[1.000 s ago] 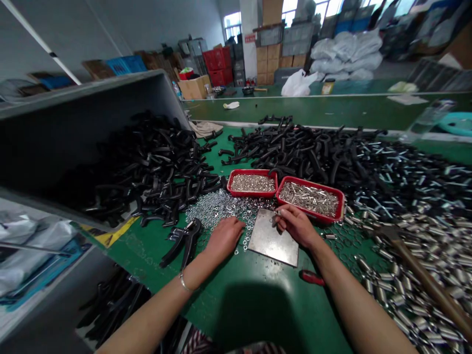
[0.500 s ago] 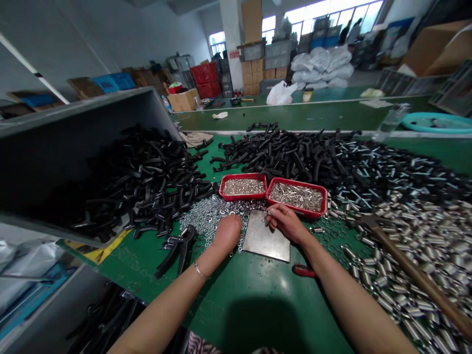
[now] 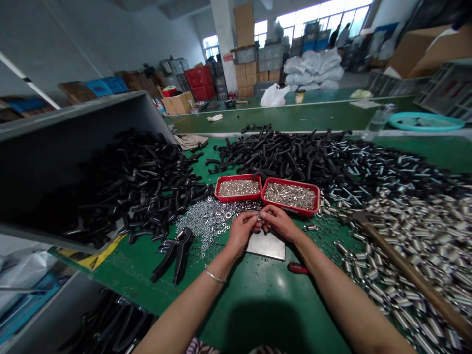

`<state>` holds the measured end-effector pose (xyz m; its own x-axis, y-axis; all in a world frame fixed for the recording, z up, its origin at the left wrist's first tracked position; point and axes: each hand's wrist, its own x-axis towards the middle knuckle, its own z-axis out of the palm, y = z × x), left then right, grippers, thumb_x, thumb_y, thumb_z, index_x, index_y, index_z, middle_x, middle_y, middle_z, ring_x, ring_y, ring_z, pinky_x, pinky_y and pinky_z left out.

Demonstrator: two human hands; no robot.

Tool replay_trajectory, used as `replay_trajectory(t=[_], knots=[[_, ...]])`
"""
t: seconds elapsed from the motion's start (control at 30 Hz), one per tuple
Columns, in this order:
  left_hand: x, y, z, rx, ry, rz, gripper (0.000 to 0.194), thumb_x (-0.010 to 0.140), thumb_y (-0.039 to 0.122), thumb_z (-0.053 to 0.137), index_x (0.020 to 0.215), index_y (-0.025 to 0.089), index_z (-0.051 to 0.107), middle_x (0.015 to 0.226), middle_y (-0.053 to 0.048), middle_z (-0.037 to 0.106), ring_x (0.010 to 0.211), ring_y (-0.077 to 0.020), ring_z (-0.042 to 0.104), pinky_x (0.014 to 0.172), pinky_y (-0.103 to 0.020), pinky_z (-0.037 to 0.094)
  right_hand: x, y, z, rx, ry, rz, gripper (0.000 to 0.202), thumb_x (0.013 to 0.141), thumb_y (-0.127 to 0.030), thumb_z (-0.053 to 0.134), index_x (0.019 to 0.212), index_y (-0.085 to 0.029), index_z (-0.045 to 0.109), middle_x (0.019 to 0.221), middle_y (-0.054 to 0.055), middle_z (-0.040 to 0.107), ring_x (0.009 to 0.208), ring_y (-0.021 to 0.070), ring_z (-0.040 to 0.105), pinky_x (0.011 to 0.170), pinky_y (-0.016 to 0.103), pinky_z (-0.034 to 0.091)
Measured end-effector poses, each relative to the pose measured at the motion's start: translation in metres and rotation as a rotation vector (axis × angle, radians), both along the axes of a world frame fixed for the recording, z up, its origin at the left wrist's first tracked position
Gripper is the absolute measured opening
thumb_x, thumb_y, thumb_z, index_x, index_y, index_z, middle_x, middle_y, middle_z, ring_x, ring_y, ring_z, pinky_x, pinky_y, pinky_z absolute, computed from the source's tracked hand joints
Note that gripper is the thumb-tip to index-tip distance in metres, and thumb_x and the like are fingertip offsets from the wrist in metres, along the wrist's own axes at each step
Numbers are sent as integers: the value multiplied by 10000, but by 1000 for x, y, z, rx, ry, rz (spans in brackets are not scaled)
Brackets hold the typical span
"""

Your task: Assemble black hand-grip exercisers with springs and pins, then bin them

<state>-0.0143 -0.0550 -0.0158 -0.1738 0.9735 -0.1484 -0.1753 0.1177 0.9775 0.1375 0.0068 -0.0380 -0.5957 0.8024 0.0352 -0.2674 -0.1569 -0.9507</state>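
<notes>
Fingertips of left hand [image 3: 241, 231] and right hand [image 3: 279, 222] are met above the metal plate [image 3: 267, 245], both pinched on a small metal piece [image 3: 259, 218] held between them; what it is cannot be told. Piece sits at the touching fingertips, equally near both hands. Loose washers [image 3: 206, 221] lie just left of the fingers, two red trays [image 3: 306, 212] just beyond them.
</notes>
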Motion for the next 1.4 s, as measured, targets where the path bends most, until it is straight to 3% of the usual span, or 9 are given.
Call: replay_trajectory(t=[0.43, 0.6, 0.77, 0.87, 0.93, 1.0, 1.1, 1.2, 1.4], knots=[[-5, -8, -8, 94, -78, -57, 289, 824, 374, 730, 1004, 152, 683, 929, -51, 698, 777, -132, 653, 721, -255, 524, 3, 2, 4, -275, 99, 81, 303, 803, -402, 785, 938, -170, 644, 769, 1, 663, 599, 108, 596, 525, 228, 473], [-10, -12, 5, 325, 459, -135, 172, 924, 329, 613, 970, 183, 693, 991, -64, 694, 921, -186, 634, 866, -339, 507, 6, -1, 4, -390, 137, 174, 268, 815, -372, 783, 932, -154, 681, 771, 9, 649, 660, 112, 611, 630, 248, 513], [-34, -14, 16, 482, 1047, -236, 166, 984, 302, 519, 1037, 203, 641, 1014, -68, 662, 999, -209, 593, 933, -362, 467, -4, -3, -1, -249, 143, -49, 223, 814, -357, 784, 914, -194, 669, 844, -8, 651, 696, 115, 624, 689, 271, 522], [-87, 7, 26, 392, 1256, 33, 260, 947, 288, 575, 1176, 167, 570, 1182, -119, 615, 1136, -248, 544, 1010, -403, 422, -6, -2, -2, -206, 157, -63, 201, 843, -351, 754, 944, -208, 655, 902, 2, 668, 726, 124, 635, 719, 298, 525], [-133, 31, 32, 179, 1421, 366, 414, 888, 272, 639, 1258, 124, 528, 1314, -181, 540, 1231, -315, 470, 1046, -468, 367, -5, -2, -3, -183, 151, -41, 207, 855, -353, 741, 968, -211, 641, 855, 3, 673, 707, 129, 634, 703, 302, 520], [-176, 55, 34, -81, 1501, 515, 473, 828, 277, 691, 1237, 85, 549, 1341, -225, 504, 1250, -376, 429, 1029, -511, 344, -5, -3, -4, -163, 133, -41, 233, 848, -358, 745, 988, -212, 629, 825, 3, 678, 684, 131, 635, 684, 301, 518], [-214, 79, 27, -240, 1442, 479, 341, 787, 277, 721, 1049, 78, 633, 1232, -210, 571, 1197, -387, 446, 980, -501, 351, -6, -3, -8, -150, 121, -72, 266, 840, -364, 750, 1019, -216, 620, 860, 11, 692, 712, 141, 656, 722, 323, 536], [-225, 84, 26, -210, 1353, 473, 309, 804, 280, 720, 1016, 74, 626, 1111, -166, 628, 1129, -350, 491, 956, -482, 364, -7, -3, -12, -127, 95, -98, 287, 836, -352, 753, 1050, -217, 619, 901, 16, 698, 781, 155, 683, 799, 344, 543], [-183, 66, 63, 174, 966, 487, 365, 980, 337, 533, 1285, 156, 446, 1103, -47, 621, 1019, -174, 578, 926, -330, 450, -12, -7, -2, -102, 16, -162, 303, 801, -397, 770, 988, -209, 621, 894, 17, 700, 743, 155, 690, 758, 334, 560]])
